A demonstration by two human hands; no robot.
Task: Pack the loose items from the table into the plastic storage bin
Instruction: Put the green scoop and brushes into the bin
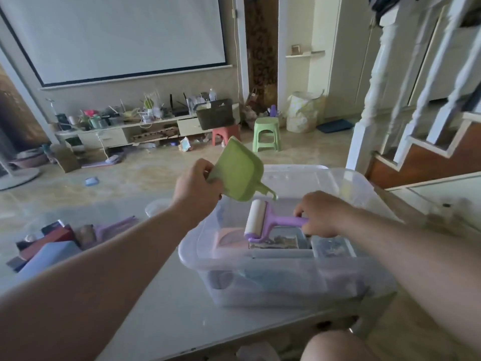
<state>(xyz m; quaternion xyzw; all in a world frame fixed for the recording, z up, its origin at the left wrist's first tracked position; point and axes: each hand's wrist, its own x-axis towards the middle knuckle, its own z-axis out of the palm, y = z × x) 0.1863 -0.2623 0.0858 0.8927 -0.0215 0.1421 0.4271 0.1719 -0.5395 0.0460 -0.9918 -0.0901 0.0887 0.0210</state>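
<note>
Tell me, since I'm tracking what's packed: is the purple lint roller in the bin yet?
Partly: the right hand holds the lint roller by its handle over the open bin, on its contents.

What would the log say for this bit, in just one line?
left hand: holds green dustpan above bin | right hand: holds purple lint roller by its handle over plastic storage bin | bin: partly filled

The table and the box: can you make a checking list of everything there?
Surface: white table, bare at the front.
Job's things: clear storage bin, partly filled; green dustpan; purple lint roller over the bin.
Clutter: second clear bin with boxes, far left.
Hands: left hand grips the dustpan; right hand holds the roller's handle.
Cables: cord on the wall.
Surroundings: projector screen, green stool, red stool, stairs.
</note>
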